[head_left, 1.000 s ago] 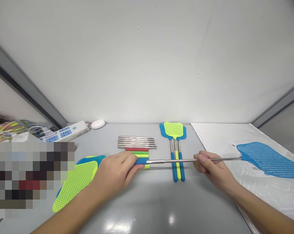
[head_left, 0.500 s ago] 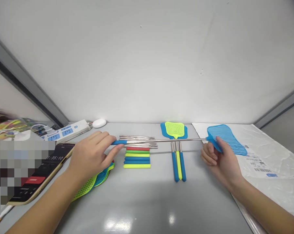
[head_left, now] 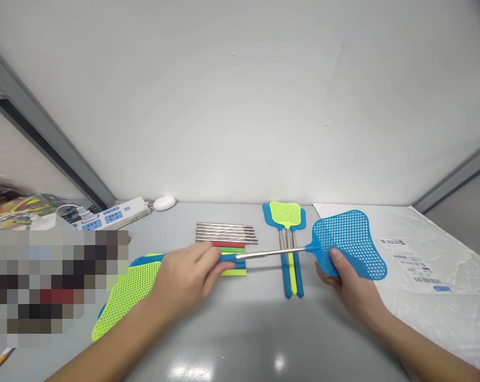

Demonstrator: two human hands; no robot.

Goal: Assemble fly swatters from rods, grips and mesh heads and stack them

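Between both hands a blue fly swatter (head_left: 345, 244) with a metal rod is held up sideways over the table. My left hand (head_left: 188, 270) is closed around its blue handle. My right hand (head_left: 353, 286) pinches the mesh head, thumb in front. Just beyond my left hand lie a row of coloured handle grips (head_left: 229, 245), partly hidden by it, and several metal rods (head_left: 224, 232). Behind the held rod, a few assembled swatters (head_left: 290, 265) with blue and yellow-green parts lie side by side. Loose swatter heads (head_left: 130, 292), yellow-green and blue, are stacked beside my left forearm.
A white power strip (head_left: 116, 213) and a white oval device (head_left: 164, 203) stand at the back left. On the right lies white plastic packaging (head_left: 434, 265) with a printed label. A pale wall (head_left: 240, 116) closes off the table's back.
My hands have come closer together and the swatter's rod now appears shorter. The swatter's head has turned its mesh face toward me. Both hands have moved lower.
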